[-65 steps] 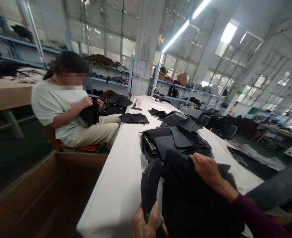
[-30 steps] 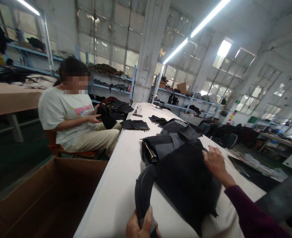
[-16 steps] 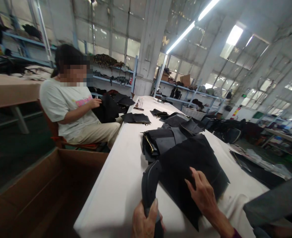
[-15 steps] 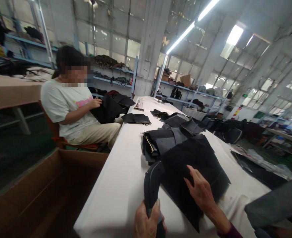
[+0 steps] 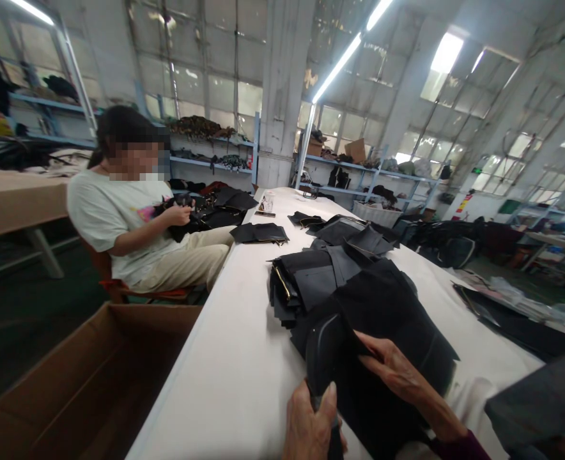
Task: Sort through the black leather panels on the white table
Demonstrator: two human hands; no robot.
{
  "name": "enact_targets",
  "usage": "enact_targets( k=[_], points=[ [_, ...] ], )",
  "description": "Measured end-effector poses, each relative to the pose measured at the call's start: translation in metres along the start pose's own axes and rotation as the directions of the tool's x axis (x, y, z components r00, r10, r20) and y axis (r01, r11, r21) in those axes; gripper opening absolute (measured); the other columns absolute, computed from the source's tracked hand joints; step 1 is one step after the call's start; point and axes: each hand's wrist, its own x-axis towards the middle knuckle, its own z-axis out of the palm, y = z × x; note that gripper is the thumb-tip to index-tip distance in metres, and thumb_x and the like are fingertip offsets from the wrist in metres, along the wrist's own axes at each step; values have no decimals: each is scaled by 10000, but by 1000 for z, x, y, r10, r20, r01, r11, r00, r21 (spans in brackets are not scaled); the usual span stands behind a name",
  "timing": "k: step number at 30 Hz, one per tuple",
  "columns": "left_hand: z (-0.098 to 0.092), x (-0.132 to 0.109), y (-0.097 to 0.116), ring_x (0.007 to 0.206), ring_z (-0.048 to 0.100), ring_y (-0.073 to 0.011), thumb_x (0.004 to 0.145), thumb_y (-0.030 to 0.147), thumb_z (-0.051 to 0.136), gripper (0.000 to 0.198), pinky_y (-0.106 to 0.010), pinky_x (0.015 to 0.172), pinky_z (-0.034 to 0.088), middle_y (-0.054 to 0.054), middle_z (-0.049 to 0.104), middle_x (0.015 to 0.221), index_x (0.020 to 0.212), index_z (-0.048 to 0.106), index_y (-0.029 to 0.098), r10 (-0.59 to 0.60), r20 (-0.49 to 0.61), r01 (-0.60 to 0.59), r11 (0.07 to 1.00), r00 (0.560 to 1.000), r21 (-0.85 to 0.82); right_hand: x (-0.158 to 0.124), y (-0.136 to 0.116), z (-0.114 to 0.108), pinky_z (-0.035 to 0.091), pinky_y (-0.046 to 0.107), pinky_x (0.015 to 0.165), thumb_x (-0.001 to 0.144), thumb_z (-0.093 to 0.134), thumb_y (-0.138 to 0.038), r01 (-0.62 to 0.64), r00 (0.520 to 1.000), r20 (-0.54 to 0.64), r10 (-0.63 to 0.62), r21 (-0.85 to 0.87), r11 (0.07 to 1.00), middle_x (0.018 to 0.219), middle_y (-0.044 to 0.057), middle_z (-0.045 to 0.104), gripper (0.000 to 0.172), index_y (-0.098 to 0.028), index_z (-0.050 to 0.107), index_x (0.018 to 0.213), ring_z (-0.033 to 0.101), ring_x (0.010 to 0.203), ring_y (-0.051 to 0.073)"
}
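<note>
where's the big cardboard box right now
The cardboard box sits on the floor at lower left of the head view, open-topped, against the left edge of the white table, below the seated co-worker.

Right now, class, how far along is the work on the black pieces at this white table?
Done: hard to tell; black pieces lie in a heap and a smaller stack farther along the table. In hand: the left hand grips a dark curved piece while the right hand presses black fabric. Left: cannot be judged.
</note>
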Motion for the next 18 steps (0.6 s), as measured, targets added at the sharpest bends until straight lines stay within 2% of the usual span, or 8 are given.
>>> enact_targets(
  k=[6,11,16,18],
  points=[
    [-1,4,4,367,541,-153,673,601,564,461,-242,355,424,10,530,487,742,498,151,40,-56,-41,999,998,-16,-7,12,-2,392,379,926,836,516,-209,-14,1000,-12,15,67,998,1092,33,648,419,-220,519,1255,551,1012,266],
    [-3,-2,9,368,544,-155,617,654,567,537,-263,373,446,2,548,501,756,539,136,33,-150,-37,999,988,-20,-5,14,2,439,351,846,823,494,-148,-12,1000,-18,15,121,993,1109,5,639,471,-247,481,1284,596,889,236],
    [0,-3,6,380,550,-159,627,644,564,533,-266,382,452,-4,554,506,780,553,133,25,-157,-27,1000,987,-8,-5,12,6,375,371,937,819,517,-138,8,999,-47,-4,95,995,1142,16,626,439,-245,528,1245,536,1036,256],
    [-2,-1,8,375,541,-153,651,628,556,504,-257,382,443,-1,548,486,760,551,135,55,-156,-55,998,986,4,-10,15,4,395,371,922,835,518,-175,-4,1000,-28,6,88,996,1139,20,628,413,-240,531,1242,541,1037,262]
  ],
)
